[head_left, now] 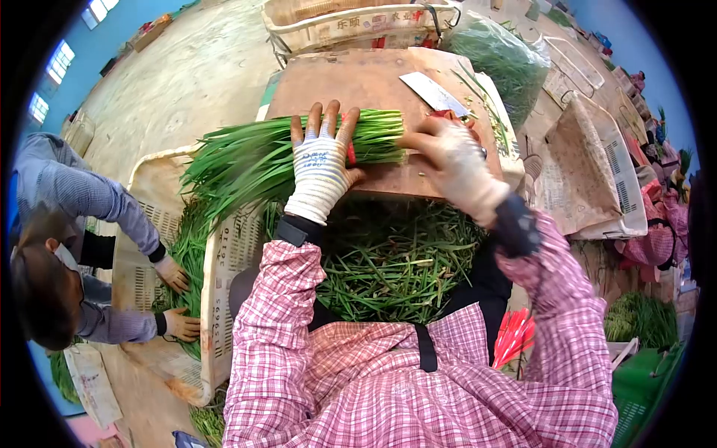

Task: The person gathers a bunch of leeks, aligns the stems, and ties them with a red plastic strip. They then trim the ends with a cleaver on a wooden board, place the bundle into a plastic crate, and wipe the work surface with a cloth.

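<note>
Your right hand (452, 153) is blurred, so you cannot tell whether its fingers touch the cut ends of the green bundle (250, 153). It also partly covers a red thing (454, 116) near the blade (435, 93), too hidden to name. Your left hand (321, 160) hides a stretch of the bundle, and the print on its glove is too small for you to read. Your checked sleeves and apron (396, 381) cover much of your legs. The top edge cuts off the far crate (358, 30), and the dark rim at your left crops the co-worker (82, 179).
</note>
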### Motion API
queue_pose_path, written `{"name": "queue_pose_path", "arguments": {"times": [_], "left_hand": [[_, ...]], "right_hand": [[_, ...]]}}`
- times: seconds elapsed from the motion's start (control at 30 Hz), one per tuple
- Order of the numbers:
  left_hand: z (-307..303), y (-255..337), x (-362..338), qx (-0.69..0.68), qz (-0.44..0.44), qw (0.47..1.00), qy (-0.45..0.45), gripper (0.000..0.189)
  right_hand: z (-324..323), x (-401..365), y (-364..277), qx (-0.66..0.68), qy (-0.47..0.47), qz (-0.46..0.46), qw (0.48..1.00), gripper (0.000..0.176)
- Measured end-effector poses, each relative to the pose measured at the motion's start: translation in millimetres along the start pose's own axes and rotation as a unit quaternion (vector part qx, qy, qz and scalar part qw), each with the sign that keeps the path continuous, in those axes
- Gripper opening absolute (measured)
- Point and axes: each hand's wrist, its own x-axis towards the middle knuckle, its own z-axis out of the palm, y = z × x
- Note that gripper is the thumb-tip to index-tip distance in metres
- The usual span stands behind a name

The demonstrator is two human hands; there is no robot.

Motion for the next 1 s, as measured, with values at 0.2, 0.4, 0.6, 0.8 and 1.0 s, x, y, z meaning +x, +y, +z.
{"name": "queue_pose_path", "arguments": {"times": [0.2, 0.4, 0.6, 0.8, 1.0], "left_hand": [[-9.4, -16.3, -20.0, -0.095, -0.025, 0.983, 0.158, 0.067], [4.6, 17.3, -57.3, -0.62, -0.223, 0.747, -0.094, 0.029], [35.4, 4.0, -47.5, -0.8, -0.309, 0.515, -0.018, 0.036], [4.4, -8.6, -43.5, -0.69, -0.295, 0.658, 0.066, 0.03], [-9.0, -22.6, -73.7, -0.72, -0.334, 0.607, -0.04, 0.055]], "right_hand": [[30.9, 47.5, -12.5, -0.177, 0.009, 0.011, 0.984, 0.082], [67.2, 60.8, 11.1, -0.2, -0.127, -0.024, 0.971, 0.117], [69.7, 87.0, 23.3, 0.086, -0.215, 0.051, 0.972, 0.096], [58.6, 84.0, 57.3, 0.36, -0.326, 0.251, 0.838, 0.06], [50.4, -8.2, -6.7, 0.702, -0.13, 0.418, 0.562, 0.058]]}}
